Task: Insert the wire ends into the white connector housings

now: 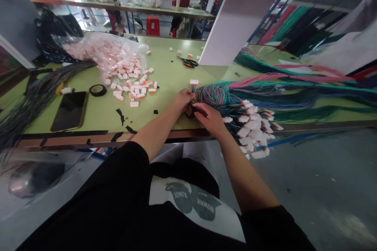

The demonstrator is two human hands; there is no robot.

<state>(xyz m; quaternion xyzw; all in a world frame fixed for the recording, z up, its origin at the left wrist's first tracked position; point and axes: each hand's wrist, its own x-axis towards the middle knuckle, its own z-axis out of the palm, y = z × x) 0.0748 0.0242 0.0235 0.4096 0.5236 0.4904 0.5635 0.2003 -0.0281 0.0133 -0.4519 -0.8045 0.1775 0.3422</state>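
Note:
My left hand (185, 99) is closed around the wires just below a white connector (194, 82), which points away from me. My right hand (209, 117) is beside it, its fingers on a roll of black tape (189, 111) under the wires. Both hands partly hide the roll and the spot where the wires meet it. Thin pink, green and dark wires (216, 93) curl away to the right of my fingers. Near my right wrist lies a bunch of wired white connectors (252, 127), some jutting past the table's front edge.
Loose white-and-orange connectors (135, 86) spill from a clear plastic bag (118, 49). A phone (69, 111), another tape roll (97, 90) and dark wires (44, 94) lie left. Black-handled scissors (188, 62) lie near a white post (226, 23). Long wire bundles (294, 90) stretch right.

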